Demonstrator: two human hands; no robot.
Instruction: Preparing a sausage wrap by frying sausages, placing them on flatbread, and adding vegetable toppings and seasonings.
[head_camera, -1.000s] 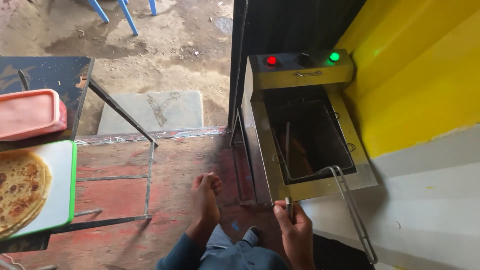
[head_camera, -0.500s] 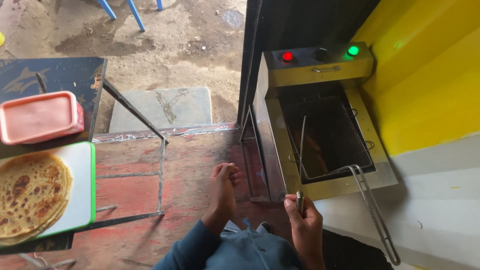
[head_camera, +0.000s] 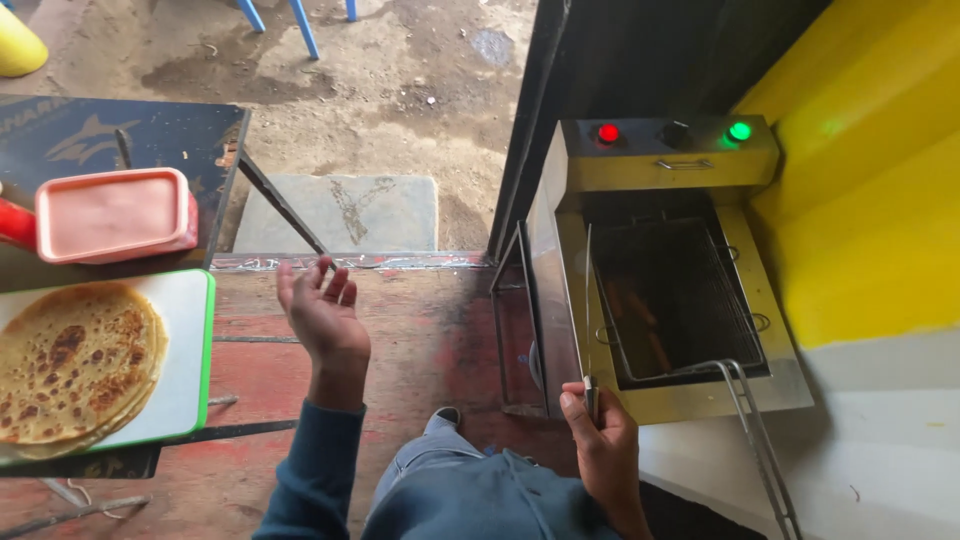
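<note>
Against the yellow wall, on the right: steel deep fryer (head_camera: 670, 290), lamps red and green on its top panel, wire basket (head_camera: 672, 300) sunk in the well with its long handle (head_camera: 760, 440) reaching out over the near rim. Left of that, worn red floor (head_camera: 420, 330), then a white board with green edge (head_camera: 185, 370) carrying a stack of browned flatbreads (head_camera: 75, 365), a pink lidded box (head_camera: 115, 213) just beyond it.

Right hand (head_camera: 600, 440) at the fryer's near left corner, fingers closed around a thin metal rod (head_camera: 587, 300) standing up along the well's left side. Left hand (head_camera: 322, 315) raised over the floor, palm open, fingers spread, holding nothing.

Rod likely stiff, light, perhaps greasy and warm from the fryer; best held low at the end, well clear of the well.

Upper end of rod faint against the steel, hard to follow. Contents of the basket dark and unclear. Basket handle cut off at the bottom edge.
</note>
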